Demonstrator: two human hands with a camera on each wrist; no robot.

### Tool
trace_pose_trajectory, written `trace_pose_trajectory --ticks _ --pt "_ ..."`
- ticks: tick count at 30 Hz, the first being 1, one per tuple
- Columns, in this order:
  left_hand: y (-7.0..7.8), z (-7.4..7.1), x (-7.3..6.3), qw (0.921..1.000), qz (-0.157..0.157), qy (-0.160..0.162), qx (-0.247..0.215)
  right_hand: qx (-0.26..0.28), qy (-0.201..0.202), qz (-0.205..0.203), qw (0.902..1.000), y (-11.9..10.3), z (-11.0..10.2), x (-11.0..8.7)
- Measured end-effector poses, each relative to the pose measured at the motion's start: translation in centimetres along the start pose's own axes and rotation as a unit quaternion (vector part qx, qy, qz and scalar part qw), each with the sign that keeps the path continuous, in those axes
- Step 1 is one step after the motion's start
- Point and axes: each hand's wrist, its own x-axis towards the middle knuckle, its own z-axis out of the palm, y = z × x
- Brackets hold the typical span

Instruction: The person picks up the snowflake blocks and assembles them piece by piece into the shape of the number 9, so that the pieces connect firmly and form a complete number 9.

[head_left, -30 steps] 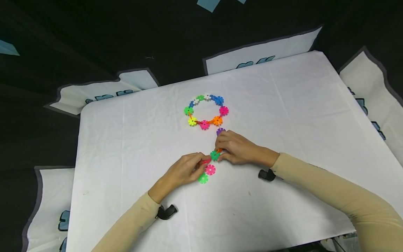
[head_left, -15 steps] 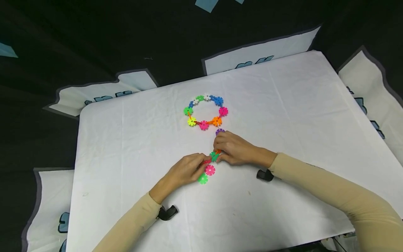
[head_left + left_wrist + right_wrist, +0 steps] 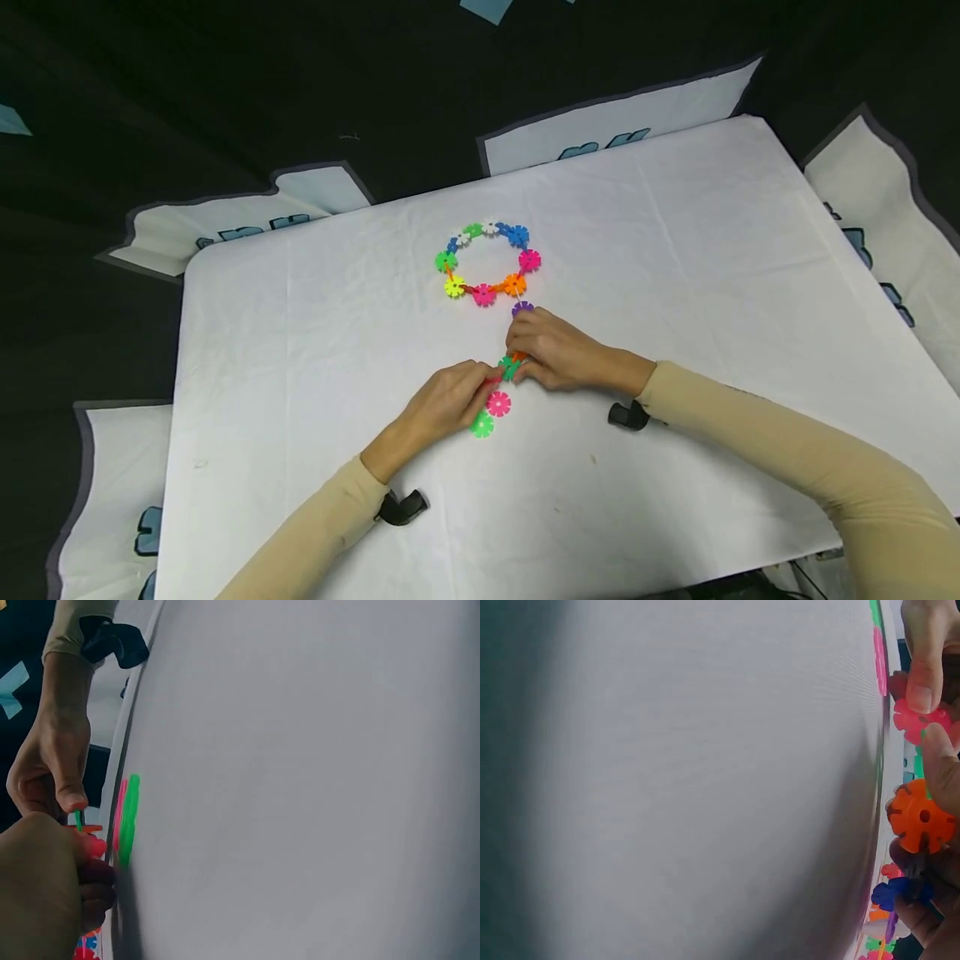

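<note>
My left hand (image 3: 446,398) pinches a pinkish-red notched plastic disc (image 3: 916,722) between thumb and fingers. Right beside it, my right hand (image 3: 562,350) grips a chain of interlocking discs, its thumb at a green disc (image 3: 510,367). The pink disc meets the green one edge to edge. An orange disc (image 3: 915,815) and a blue disc (image 3: 886,894) show along the chain under the right fingers. Beyond them a purple disc (image 3: 522,309) leads up to a ring of linked multicoloured discs (image 3: 484,295). My right hand hides part of the chain.
Below the hands, a loose pink disc (image 3: 498,404) and a loose light-green disc (image 3: 482,426) lie flat on the white-covered table (image 3: 337,308). Black mounts stick out at both wrists. A dark curtain (image 3: 225,83) hangs behind the table's far edge.
Both hands stay together over the same joint, with only slight finger movement. The whole head view shifts a little.
</note>
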Motion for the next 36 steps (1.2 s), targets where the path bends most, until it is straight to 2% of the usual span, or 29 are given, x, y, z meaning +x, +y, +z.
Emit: trace_pose_trajectory --ticks 3,6,9,12,14,16,20,25,28,31,36 --pt "0.0 0.2 0.0 0.9999 0.008 0.007 0.003 0.0 0.002 -0.005 1.0 0.0 0.1 -0.1" --pt "0.0 0.3 0.1 1.0 0.007 -0.001 -0.002 0.005 0.007 -0.003 1.0 0.0 0.1 -0.3" --pt "-0.1 -0.1 -0.1 0.999 -0.025 -0.026 -0.027 0.008 0.0 0.001 1.0 0.0 -0.2 -0.1" --pt "-0.4 -0.7 -0.7 0.9943 -0.076 -0.046 -0.058 0.011 -0.015 0.012 0.9997 0.1 -0.5 -0.2" --pt "-0.6 -0.9 -1.1 0.9909 -0.098 -0.054 -0.074 0.012 -0.02 0.02 0.9995 0.3 -0.8 -0.4" --pt "-0.8 -0.9 -1.3 0.9903 -0.103 -0.062 -0.069 0.01 -0.02 0.022 0.9995 0.5 -1.1 -0.6" --pt "-0.7 -0.7 -1.3 0.992 -0.094 -0.07 -0.046 -0.007 -0.025 0.004 0.9996 0.6 -1.4 -1.0" --pt "-0.5 -0.7 -1.2 0.9919 -0.1 -0.071 -0.034 -0.026 -0.013 -0.016 0.9994 0.3 -1.1 -1.6" --pt "-0.5 -0.9 -1.1 0.9886 -0.119 -0.068 -0.063 -0.022 0.005 -0.033 0.9992 -0.1 -0.9 -1.2" --pt "-0.4 -1.3 -1.1 0.982 -0.149 -0.064 -0.096 -0.018 0.019 -0.052 0.9983 -0.5 -0.6 -0.4" --pt "-0.3 -1.5 -1.2 0.9748 -0.181 -0.05 -0.121 0.001 0.035 -0.066 0.9972 -0.8 -0.5 0.3"
